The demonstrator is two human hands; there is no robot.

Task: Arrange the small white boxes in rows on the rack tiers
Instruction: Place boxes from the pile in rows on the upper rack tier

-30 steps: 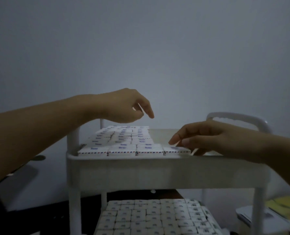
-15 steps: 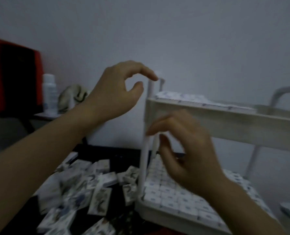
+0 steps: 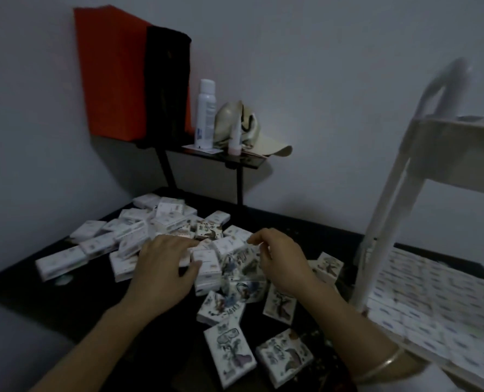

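Room: dim grey wall, a black table (image 3: 65,292) underneath, and a side shelf (image 3: 235,161) beyond the fingertips carrying a spray can (image 3: 205,114) and a cap (image 3: 252,131).
Boxes: small white boxes (image 3: 161,222) are heaped loose right under both hands. Some lie printed face up, some tilt on their neighbours, and more spill back toward the wrists.
Left hand (image 3: 164,267): fingers laid across the heap, thumb set against the near side of one box (image 3: 206,260). A pinch is shaping up, but I cannot tell whether it has closed.
Right hand (image 3: 280,258): fingers curled, tips drawn together just over the heap. It's blurred, so I cannot tell if it holds anything.
Rack (image 3: 385,207): out past the right hand's outer side, lower tier (image 3: 433,306) tiled in rows, upper tier (image 3: 461,154) above wrist level.
Handling: looks like light, stiff card. Easy to lift, likely to slide off one another, corners liable to crush under a hard squeeze.
Where to hold: my call is thumb on one long edge, fingers on the opposite edge, taking a top box that lies free of the rest.
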